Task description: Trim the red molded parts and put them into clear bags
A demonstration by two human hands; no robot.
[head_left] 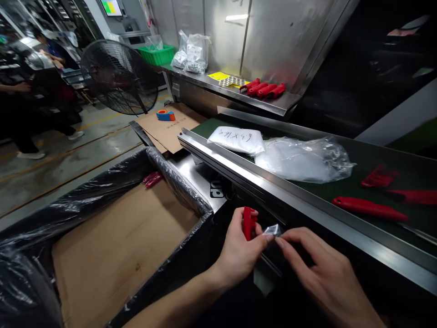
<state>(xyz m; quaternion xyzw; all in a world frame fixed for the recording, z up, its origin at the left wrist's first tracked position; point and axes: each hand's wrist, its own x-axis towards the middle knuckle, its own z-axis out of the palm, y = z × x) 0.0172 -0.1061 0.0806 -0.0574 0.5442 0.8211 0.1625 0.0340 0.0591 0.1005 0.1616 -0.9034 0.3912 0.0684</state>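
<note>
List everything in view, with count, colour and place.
Red part: one, red, in the left hand
Plastic film: one, clear, at both hands' fingertips
Loose parts: at least three, red, on the belt
Flat package: one, white, on the belt
Large bag: one, clear, beside the package
Handles: four, red, metal shelf
Sheet: one, yellow, shelf
Bags: two, clear, shelf
Tray: one, green, shelf's far end
Fan: one, black, upper left
Dispenser: one, blue-orange, on cardboard
Lined bin: one, black, lower left
Screen: one, green-yellow display, top left
People: at least two, dark clothing, background left
Left hand, right hand: two, bare, foreground
</note>
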